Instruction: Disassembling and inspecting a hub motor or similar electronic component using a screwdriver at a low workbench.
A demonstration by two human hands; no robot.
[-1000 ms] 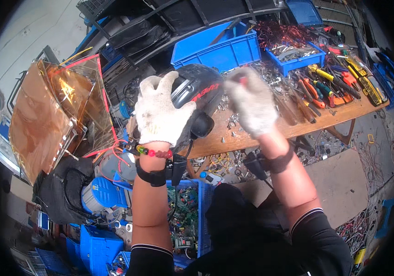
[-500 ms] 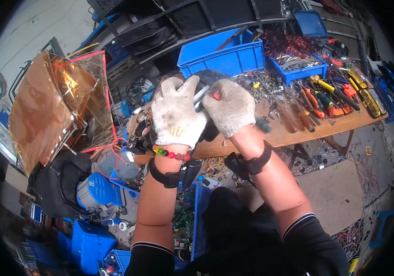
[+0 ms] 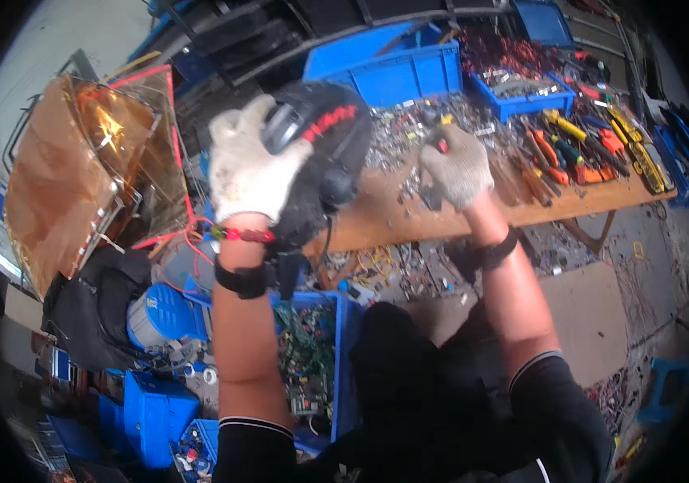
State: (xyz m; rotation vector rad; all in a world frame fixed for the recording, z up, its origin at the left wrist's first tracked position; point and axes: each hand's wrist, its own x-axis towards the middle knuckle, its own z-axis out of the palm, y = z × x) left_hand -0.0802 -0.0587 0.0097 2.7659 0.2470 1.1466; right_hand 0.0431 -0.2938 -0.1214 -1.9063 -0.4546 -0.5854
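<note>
My left hand (image 3: 252, 161), in a white knit glove, grips a black rounded device (image 3: 344, 149) with red markings and a shiny grey part near my fingers. The device is tilted above the bench's left end, and its kind is unclear. Over the bench, to the right and apart from the device, my gloved right hand (image 3: 459, 165) is closed. A small red end of something shows in its fist; the rest is hidden by the glove. Small metal and plastic scraps (image 3: 397, 133) lie beyond it on the wooden bench (image 3: 384, 205).
Pliers, cutters and screwdrivers (image 3: 578, 157) lie at the bench's right. At the back stand a large blue bin (image 3: 409, 74) and a small blue tray (image 3: 531, 103) of metal pieces. Below is a blue crate (image 3: 347, 362) with circuit boards. Amber sheets (image 3: 62, 177) stand at left.
My hands have moved apart. The left has shifted left with the black device and turned it so more of its face shows; the right has gone right, away from it.
</note>
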